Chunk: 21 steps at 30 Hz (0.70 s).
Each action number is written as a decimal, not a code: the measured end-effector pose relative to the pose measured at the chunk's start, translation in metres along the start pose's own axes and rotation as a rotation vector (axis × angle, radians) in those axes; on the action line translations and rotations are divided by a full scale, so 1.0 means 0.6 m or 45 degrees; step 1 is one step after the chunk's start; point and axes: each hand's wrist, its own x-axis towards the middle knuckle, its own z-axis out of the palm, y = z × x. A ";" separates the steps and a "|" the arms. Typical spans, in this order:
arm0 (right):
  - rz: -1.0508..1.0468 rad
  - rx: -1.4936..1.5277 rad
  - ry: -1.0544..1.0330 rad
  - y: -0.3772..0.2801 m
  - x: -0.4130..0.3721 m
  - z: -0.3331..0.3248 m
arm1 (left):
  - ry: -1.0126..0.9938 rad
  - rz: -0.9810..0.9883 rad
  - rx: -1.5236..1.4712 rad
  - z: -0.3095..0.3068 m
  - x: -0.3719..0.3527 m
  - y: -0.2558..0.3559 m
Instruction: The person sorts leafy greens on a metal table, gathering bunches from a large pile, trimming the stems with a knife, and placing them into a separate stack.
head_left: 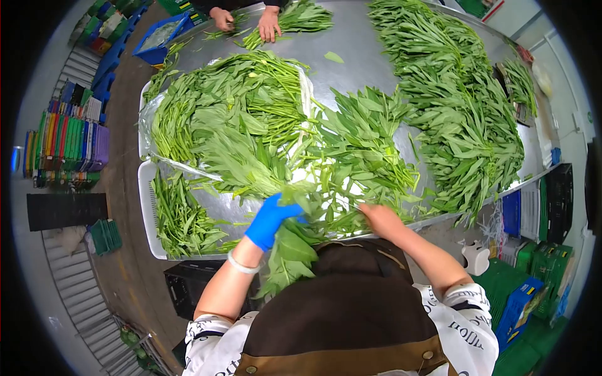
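My left hand (268, 222), in a blue glove, is closed around a bunch of water spinach (291, 254) whose leaves hang down by my apron. Near the table edge, my bare right hand (380, 220) has its fingers closed beside loose stems. A thin dark line shows at its fingertips, but I cannot make out what it is. In front of both hands lies a small pile of water spinach (370, 144). A large heap of the same greens (232, 113) sits to the left on a plastic liner (306, 88).
Long rows of greens (454, 119) cover the right of the metal table (351, 66). A white tray (148, 207) with greens stands at the left edge. Across the table, another person's hands (268, 25) touch greens. Stacked crates (72, 141) line the left wall.
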 end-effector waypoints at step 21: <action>-0.044 1.184 -0.312 -0.123 0.037 -0.102 | 0.575 0.702 -0.525 0.109 0.073 0.029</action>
